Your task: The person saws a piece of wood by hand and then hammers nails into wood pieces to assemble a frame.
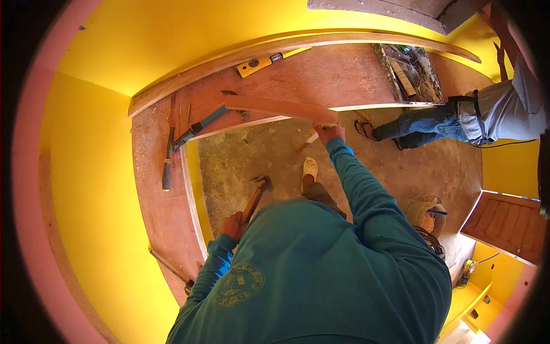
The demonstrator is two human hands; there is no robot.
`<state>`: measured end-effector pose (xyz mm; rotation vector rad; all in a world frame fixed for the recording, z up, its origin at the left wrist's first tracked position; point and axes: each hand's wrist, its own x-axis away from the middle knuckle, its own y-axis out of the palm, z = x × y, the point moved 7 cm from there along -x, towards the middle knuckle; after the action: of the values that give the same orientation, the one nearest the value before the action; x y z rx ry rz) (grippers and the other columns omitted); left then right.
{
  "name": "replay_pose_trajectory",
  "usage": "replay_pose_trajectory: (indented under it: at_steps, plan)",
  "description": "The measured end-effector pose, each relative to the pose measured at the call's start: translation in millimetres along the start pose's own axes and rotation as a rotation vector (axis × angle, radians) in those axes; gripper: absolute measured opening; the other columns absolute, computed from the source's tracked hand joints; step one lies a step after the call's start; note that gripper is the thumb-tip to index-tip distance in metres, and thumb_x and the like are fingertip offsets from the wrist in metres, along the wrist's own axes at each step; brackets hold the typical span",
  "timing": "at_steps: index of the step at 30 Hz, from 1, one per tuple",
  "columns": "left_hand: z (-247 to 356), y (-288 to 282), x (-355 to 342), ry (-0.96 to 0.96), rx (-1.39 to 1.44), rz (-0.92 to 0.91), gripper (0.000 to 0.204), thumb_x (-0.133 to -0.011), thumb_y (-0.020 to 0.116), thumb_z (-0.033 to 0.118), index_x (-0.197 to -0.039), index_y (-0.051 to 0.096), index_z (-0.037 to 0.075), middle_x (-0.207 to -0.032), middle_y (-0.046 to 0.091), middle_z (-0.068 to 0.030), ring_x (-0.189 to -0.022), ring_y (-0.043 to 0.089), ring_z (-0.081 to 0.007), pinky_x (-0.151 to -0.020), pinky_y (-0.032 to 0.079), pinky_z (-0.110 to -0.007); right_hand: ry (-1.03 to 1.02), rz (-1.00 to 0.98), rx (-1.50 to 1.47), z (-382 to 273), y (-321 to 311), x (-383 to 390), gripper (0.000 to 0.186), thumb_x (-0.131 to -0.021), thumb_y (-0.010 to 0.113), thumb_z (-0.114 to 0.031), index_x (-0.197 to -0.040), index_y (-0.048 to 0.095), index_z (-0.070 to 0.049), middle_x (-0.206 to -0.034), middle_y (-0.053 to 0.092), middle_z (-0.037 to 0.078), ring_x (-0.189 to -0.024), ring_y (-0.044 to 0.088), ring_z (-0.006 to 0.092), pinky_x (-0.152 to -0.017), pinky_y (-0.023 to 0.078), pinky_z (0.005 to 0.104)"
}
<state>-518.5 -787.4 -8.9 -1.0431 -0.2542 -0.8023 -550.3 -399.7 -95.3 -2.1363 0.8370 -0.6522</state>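
My left hand [232, 225] is closed round the wooden handle of a hammer [252, 200], its dark head held out over the floor. My right hand [329, 133] grips the near end of a reddish wooden board [275, 107], which reaches left over the edge of the counter. Beside the board's far end lies a second hammer [209, 120] with a blue and black handle. A chisel-like tool [167, 160] with a dark handle rests on the left part of the reddish counter [154, 212].
A long wooden strip [321, 39] runs along the yellow wall. Before it lies a yellow spirit level [255, 66]. A worn tool tray [438, 86] sits at the back right. Another person in jeans [427, 123] stands at the right. A sack-like container [421, 209] stands on the floor.
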Motion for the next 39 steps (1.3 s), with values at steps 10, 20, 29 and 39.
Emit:
replay_pose_trajectory:
  at_steps: [10, 20, 29, 39]
  plan:
    - [10, -5, -12, 0.072, -0.042, 0.022, 0.030, -0.064, 0.055, 0.031, -0.067, 0.045, 0.002, -0.063, 0.051, -0.0201, -0.062, 0.049, -0.0379, -0.053, 0.038, -0.042, 0.016, 0.057, -0.391, -2, -35, 26, 0.037, -0.064, 0.062, -0.029, -0.090, 0.053, -0.005, -0.084, 0.058, 0.005, -0.077, 0.055, 0.0159, -0.067, 0.043, 0.0280]
    - [76, -48, -104, -0.035, 0.427, -0.048, 0.026, -0.064, 0.059, 0.021, -0.069, 0.048, -0.002, -0.051, 0.048, -0.0088, -0.038, 0.048, -0.0156, -0.035, 0.039, -0.030, 0.062, -0.154, -0.739, 27, -39, 48, 0.038, -0.056, 0.070, -0.018, -0.085, 0.053, -0.001, -0.075, 0.058, 0.004, -0.065, 0.055, 0.0121, -0.057, 0.045, 0.0267]
    - [90, -47, -186, -0.039, 0.575, -0.196, 0.031, -0.064, 0.061, 0.019, -0.083, 0.049, -0.003, -0.057, 0.050, -0.0103, -0.043, 0.049, -0.0184, -0.039, 0.042, -0.032, -0.066, 0.077, -0.124, 33, -53, 56, 0.038, -0.059, 0.063, -0.039, -0.082, 0.058, -0.009, -0.076, 0.059, 0.007, -0.073, 0.053, 0.0227, -0.068, 0.038, 0.0362]
    - [74, -65, -195, 0.348, -0.151, 0.553, 0.053, -0.062, 0.062, 0.022, -0.107, 0.041, 0.005, -0.106, 0.040, -0.0213, -0.092, 0.041, -0.0374, -0.077, 0.035, -0.041, -0.046, 0.018, -0.118, 22, -47, 49, 0.039, -0.058, 0.061, -0.043, -0.079, 0.058, -0.010, -0.075, 0.059, 0.006, -0.074, 0.053, 0.0250, -0.068, 0.036, 0.0352]
